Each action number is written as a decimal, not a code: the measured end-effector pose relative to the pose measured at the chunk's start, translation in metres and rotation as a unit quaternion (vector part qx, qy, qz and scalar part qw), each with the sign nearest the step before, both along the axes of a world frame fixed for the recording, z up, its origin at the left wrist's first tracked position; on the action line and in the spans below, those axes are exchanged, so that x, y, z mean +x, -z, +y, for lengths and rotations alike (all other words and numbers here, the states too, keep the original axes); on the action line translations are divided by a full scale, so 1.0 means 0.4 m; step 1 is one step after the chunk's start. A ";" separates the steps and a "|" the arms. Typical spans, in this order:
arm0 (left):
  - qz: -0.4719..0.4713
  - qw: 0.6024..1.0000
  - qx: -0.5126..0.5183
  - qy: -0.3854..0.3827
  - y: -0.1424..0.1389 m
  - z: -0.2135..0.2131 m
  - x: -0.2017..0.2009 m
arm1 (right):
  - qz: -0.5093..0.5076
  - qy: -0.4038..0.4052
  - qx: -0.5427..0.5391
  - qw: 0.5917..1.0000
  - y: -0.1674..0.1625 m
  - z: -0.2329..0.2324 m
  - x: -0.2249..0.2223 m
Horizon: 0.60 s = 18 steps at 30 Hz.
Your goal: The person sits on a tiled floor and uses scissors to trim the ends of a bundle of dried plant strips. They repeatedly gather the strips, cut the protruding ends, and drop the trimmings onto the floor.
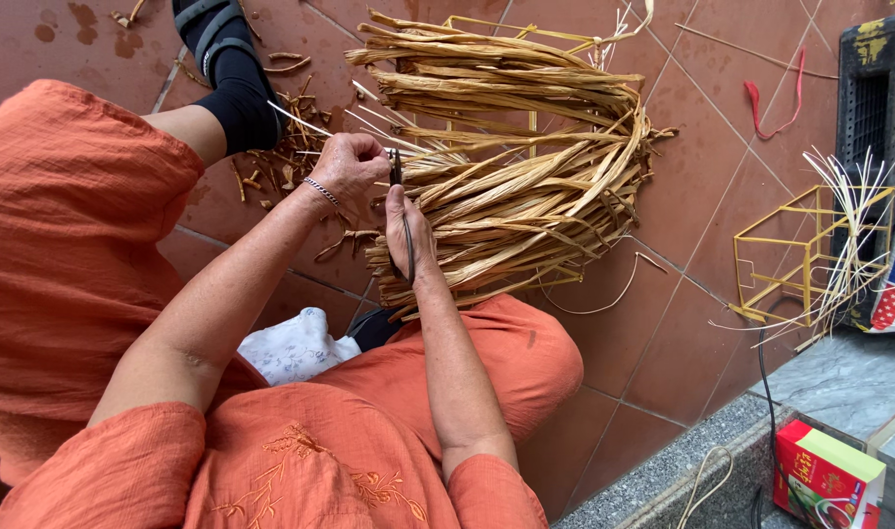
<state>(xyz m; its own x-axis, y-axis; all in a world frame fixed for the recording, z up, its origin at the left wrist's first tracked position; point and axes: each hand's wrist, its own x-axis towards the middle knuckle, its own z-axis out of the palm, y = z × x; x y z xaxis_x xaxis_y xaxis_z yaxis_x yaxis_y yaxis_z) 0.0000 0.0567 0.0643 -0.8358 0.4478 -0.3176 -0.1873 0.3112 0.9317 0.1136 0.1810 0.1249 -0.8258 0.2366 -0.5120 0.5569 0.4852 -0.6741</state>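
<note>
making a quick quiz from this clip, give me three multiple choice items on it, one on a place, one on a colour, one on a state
1. Where does the yellow wire frame stand?
A. on the tiled floor to the right of the straw-coloured weaving
B. on the person's lap
C. on top of the red box

2. What colour are the person's clothes?
A. blue
B. orange
C. white

3. How is the right hand placed?
A. raised in the air, empty
B. resting on the grey stone step
C. pressed on the woven strips with a dark tool along it

Answers:
1 A, the frame sits on the floor tiles right of the weaving.
2 B, sleeves and trousers are orange.
3 C, the right hand lies on the strips with the dark tool, the left hand just above it.
</note>
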 end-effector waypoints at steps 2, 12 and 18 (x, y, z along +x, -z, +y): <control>-0.015 1.000 0.011 0.014 -0.008 -0.004 0.001 | -0.025 0.015 -0.045 0.999 0.005 0.009 -0.007; 0.005 1.000 0.022 0.017 -0.009 -0.009 0.005 | -0.034 0.015 0.037 0.999 -0.013 -0.017 0.006; -0.050 0.998 0.029 -0.001 -0.007 -0.014 0.003 | 0.003 0.036 -0.097 0.995 0.006 -0.005 0.002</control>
